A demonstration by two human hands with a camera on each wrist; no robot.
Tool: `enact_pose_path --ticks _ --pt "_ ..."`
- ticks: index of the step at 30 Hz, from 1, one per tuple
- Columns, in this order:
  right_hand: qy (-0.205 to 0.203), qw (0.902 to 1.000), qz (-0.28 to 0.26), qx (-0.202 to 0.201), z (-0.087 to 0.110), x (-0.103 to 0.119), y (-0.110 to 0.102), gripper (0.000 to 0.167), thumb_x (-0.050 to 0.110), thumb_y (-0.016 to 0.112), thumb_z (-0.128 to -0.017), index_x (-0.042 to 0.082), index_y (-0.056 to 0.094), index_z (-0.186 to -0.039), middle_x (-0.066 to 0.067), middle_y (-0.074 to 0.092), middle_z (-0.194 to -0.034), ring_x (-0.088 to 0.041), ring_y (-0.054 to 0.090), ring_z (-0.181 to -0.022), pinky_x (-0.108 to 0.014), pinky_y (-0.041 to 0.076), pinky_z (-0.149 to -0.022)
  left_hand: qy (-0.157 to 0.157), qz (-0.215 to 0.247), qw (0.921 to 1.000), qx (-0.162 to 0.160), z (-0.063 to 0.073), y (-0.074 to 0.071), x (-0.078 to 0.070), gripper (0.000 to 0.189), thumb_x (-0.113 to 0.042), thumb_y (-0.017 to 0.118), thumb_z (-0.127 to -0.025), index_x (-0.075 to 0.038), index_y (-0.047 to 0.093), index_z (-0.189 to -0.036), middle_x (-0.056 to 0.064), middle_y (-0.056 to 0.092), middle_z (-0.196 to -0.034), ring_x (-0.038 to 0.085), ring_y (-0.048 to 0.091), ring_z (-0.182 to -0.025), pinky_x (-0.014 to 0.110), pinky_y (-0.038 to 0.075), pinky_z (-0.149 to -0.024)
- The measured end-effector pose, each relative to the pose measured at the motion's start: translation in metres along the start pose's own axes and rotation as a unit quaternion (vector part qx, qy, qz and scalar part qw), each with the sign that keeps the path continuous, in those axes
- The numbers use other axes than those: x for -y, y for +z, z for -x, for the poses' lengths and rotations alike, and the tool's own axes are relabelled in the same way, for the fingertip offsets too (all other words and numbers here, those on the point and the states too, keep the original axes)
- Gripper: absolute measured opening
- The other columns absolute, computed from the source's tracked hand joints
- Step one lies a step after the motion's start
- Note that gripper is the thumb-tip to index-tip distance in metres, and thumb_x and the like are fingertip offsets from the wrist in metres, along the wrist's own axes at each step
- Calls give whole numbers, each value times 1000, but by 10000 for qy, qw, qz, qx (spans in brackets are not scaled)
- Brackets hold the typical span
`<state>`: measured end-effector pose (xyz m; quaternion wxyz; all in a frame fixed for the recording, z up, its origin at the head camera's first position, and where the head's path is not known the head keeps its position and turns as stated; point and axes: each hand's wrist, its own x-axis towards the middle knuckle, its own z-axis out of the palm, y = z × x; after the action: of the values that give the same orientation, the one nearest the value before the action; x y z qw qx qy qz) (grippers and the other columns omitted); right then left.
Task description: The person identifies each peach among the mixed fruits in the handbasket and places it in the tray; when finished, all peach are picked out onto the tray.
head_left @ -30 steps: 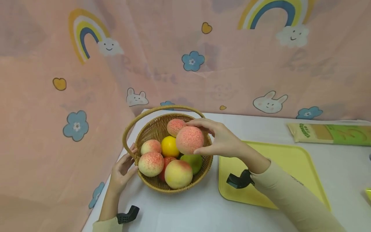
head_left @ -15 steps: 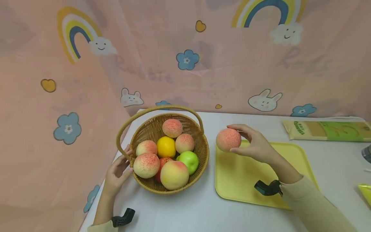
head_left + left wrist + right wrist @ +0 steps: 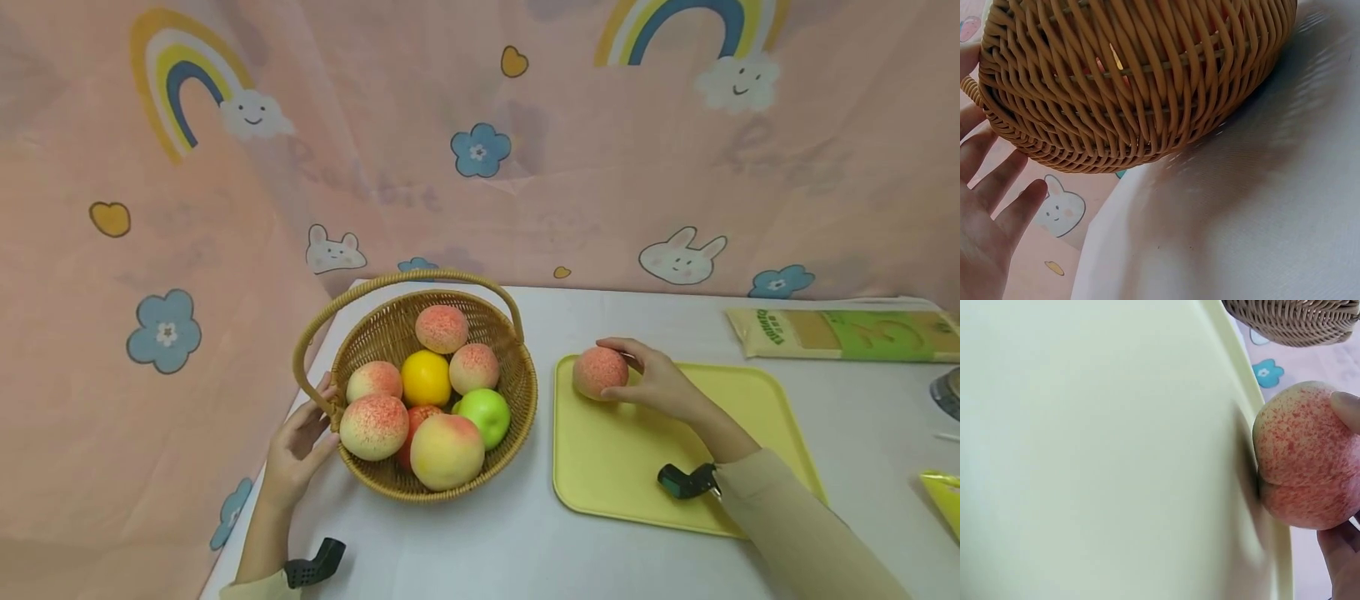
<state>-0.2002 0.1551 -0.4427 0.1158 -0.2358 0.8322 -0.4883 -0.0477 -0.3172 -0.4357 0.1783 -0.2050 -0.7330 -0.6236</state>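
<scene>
In the head view my right hand (image 3: 656, 385) holds a reddish peach (image 3: 601, 372) between thumb and fingers at the yellow tray's (image 3: 637, 492) far left corner. Seen from the right wrist, the peach (image 3: 1307, 453) is right at the tray surface, beside its raised rim. My left hand (image 3: 292, 454) rests against the left side of a wicker basket (image 3: 525, 417), near the foot of its handle. From the left wrist, its fingers (image 3: 1013, 209) are spread and fairly straight along the weave. Inside the basket sit several peaches (image 3: 441, 328), a yellow fruit (image 3: 426, 378), a green apple (image 3: 483, 418) and a partly hidden red fruit (image 3: 422, 423).
A long green and beige packet (image 3: 847, 334) lies behind the tray. At the right edge are a dark round object (image 3: 948, 392) and part of a yellow packet (image 3: 941, 500). A pink patterned cloth (image 3: 562, 167) hangs behind the white table (image 3: 480, 550).
My right hand has carried the peach from over the basket rightward, then down onto the tray's far left corner. My left hand has stayed at the basket's side; the view has shifted slightly.
</scene>
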Motion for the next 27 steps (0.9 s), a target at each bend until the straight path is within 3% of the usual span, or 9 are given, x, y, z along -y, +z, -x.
enact_pose_path --ticks 7,17,23,27 --pt "-73 9991 -208 363 -3 -7 -2 74 15 77 -79 -1 38 -140 -22 40 -144 -41 31 -137 -55 22 -113 -163 -48 9998 -34 0 1 -2 51 22 49 -79 22 39 -129 31 29 -148 18 31 -142 21 37 -107" --pt "-66 9965 -372 751 -2 -13 -3 81 14 75 -80 -1 29 -145 -24 32 -148 -44 26 -138 -62 17 -112 -5 1 10000 -18 1 0 -1 51 23 48 -78 23 38 -128 33 27 -148 20 32 -141 22 37 -108" --pt "3 9965 -298 777 1 -14 -5 86 18 76 -80 2 26 -147 -24 28 -151 -46 22 -140 -62 17 -112 55 -21 10000 37 1 0 0 50 23 47 -79 23 38 -128 35 24 -148 21 35 -140 22 37 -108" --pt "3 9983 -124 561 1 -8 -8 86 21 76 -79 5 27 -148 -20 25 -154 -45 18 -142 -60 16 -113 79 11 10000 32 0 0 0 50 23 48 -79 24 38 -128 37 24 -146 22 31 -142 23 37 -108"
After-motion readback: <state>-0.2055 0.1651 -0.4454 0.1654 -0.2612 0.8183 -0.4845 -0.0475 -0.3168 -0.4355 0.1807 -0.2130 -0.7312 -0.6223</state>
